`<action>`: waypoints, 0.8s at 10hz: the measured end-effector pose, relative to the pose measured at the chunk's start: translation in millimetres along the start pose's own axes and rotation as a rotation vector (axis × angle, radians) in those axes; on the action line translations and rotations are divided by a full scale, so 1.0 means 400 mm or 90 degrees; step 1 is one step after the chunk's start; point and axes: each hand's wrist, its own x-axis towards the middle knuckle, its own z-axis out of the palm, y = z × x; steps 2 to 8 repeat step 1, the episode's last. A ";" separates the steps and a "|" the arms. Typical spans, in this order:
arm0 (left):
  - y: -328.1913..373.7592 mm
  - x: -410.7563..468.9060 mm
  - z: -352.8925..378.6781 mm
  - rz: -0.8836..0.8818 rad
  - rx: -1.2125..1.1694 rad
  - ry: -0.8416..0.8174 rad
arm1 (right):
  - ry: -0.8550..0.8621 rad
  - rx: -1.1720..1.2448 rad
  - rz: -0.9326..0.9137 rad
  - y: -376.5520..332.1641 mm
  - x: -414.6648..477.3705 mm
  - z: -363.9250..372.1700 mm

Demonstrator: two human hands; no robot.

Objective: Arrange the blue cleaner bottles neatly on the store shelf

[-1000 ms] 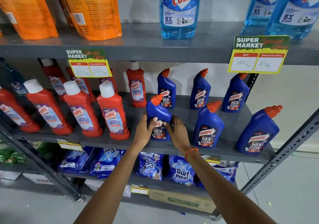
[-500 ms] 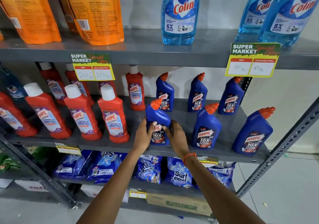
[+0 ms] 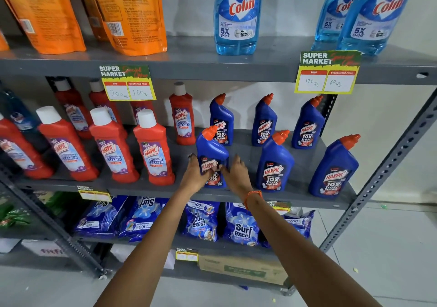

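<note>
Several blue Harpic cleaner bottles with orange caps stand on the grey middle shelf (image 3: 151,192). My left hand (image 3: 195,176) grips the front-left blue bottle (image 3: 210,149) by its left side, thumb on the label. My right hand (image 3: 236,176) is at that bottle's right side with fingers spread and lifted off; only the thumb tip touches the label. The bottle stands upright on the shelf. Two more blue bottles (image 3: 274,165) (image 3: 333,167) stand in the front row to the right. Three stand in the back row (image 3: 222,120) (image 3: 264,122) (image 3: 307,124).
Red Harpic bathroom cleaner bottles (image 3: 153,150) fill the shelf's left half. Above are orange pouches (image 3: 132,13) and light blue Colin bottles (image 3: 237,16), with price tags (image 3: 128,83) (image 3: 327,72) on the edge. Surf Excel packs (image 3: 242,226) lie below. A slanted steel post (image 3: 383,181) bounds the right.
The view has drifted slightly. My right hand's fingers have loosened and spread away from the front-left blue bottle, which both hands were clasping; the bottle stays in place.
</note>
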 end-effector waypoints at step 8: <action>0.033 -0.012 0.003 -0.085 0.103 -0.053 | -0.040 -0.050 0.054 -0.026 -0.011 -0.045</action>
